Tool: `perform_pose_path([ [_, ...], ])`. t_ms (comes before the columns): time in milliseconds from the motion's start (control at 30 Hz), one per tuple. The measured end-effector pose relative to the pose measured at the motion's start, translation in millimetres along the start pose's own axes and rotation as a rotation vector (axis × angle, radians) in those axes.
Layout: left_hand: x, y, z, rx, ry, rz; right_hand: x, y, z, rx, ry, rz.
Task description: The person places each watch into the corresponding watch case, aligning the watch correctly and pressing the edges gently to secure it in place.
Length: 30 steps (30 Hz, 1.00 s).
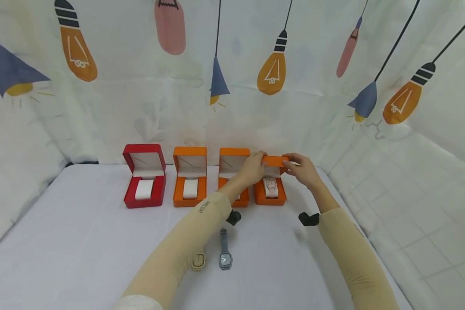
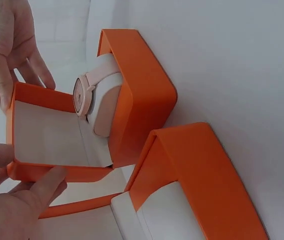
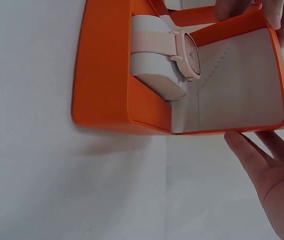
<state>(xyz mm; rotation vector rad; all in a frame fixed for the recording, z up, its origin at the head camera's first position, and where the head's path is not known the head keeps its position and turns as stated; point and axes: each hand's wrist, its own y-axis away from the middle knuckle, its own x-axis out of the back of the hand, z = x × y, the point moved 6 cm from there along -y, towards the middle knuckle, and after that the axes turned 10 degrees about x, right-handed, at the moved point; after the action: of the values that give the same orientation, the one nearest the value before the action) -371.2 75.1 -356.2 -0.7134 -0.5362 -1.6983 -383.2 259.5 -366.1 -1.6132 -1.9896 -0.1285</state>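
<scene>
At the right end of a row, an orange watch box (image 1: 280, 192) stands with its lid (image 1: 275, 161) partly raised. My left hand (image 1: 252, 167) grips the lid's left corner, thumb and fingers on either side of the edge. On the opposite corner, my right hand (image 1: 304, 171) pinches the same lid. Inside the box a pale pink watch (image 3: 189, 55) is wrapped round a white cushion (image 3: 154, 82), dial toward the lid. Both wrist views show the lid's white lining (image 2: 46, 132).
To the left stand a red box (image 1: 159, 191) and two orange boxes (image 1: 178, 197), lids up, with white cushions; my left arm partly covers the nearer orange one. A yellowish watch (image 1: 198, 261) and a blue-grey watch (image 1: 225, 259) lie on the white tabletop. Behind hangs a patterned curtain (image 1: 131, 99).
</scene>
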Motion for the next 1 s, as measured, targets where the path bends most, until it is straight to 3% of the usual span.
perform_pose_path([
  [567,-2.2,8.5,-0.3,-0.028,0.012,-0.039,2.1,7,-4,0.003,0.037,-0.092],
  [867,-2.4,10.1,0.6,-0.034,-0.084,-0.038,3.4,11,-4,0.009,0.06,-0.112],
  [1000,-3.5,10.7,-0.3,-0.04,-0.081,-0.042,2.3,14,-7,0.002,0.058,-0.107],
])
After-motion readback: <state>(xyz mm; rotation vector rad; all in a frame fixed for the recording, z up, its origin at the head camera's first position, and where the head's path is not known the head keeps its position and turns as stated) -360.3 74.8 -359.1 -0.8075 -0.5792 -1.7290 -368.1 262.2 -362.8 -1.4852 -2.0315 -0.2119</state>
